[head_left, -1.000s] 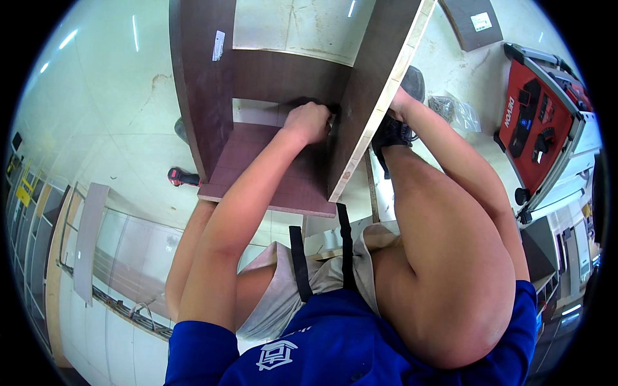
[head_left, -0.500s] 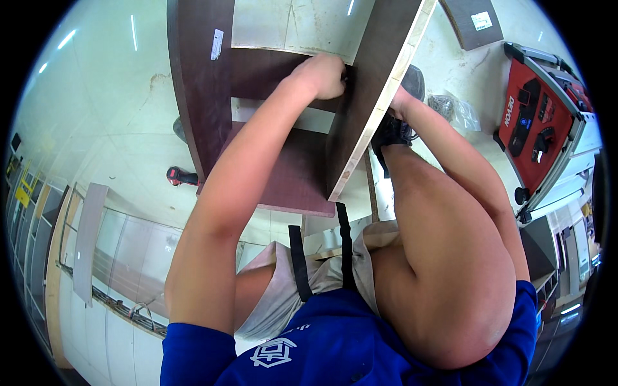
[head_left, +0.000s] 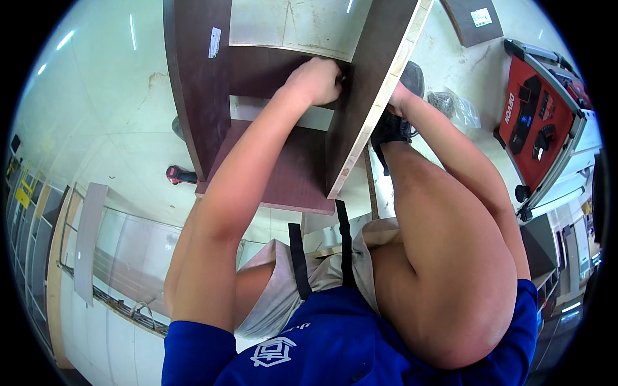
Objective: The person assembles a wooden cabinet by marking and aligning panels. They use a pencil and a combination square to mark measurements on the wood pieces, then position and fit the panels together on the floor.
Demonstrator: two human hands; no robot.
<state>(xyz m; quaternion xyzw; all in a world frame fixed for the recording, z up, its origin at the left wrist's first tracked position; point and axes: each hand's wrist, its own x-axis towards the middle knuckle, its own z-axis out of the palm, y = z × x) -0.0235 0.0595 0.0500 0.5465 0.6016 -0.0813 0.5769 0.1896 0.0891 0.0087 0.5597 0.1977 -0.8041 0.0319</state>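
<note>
A dark brown wooden cabinet frame (head_left: 290, 154) stands in front of me, made of two tall side panels with boards between them. My left hand (head_left: 317, 81) reaches inside it, fingers curled in a pinch close against the inner face of the right side panel (head_left: 367, 83). Whatever the fingertips hold there is too small and dark to make out. On the outer side of that same panel is my right hand (head_left: 398, 100), low beside my shoe. The panel's pale raw edge hides its fingers.
A red and black power drill (head_left: 181, 175) lies on the floor left of the cabinet. To the right are a clear plastic bag of small parts (head_left: 456, 108), a red and grey machine (head_left: 537, 122) and a loose brown board (head_left: 475, 24). My raised right leg (head_left: 444, 244) is close to the cabinet.
My left hand has turned a little at the wrist and shifted slightly left, still by the inner face of the panel. The right hand stays almost in place.
</note>
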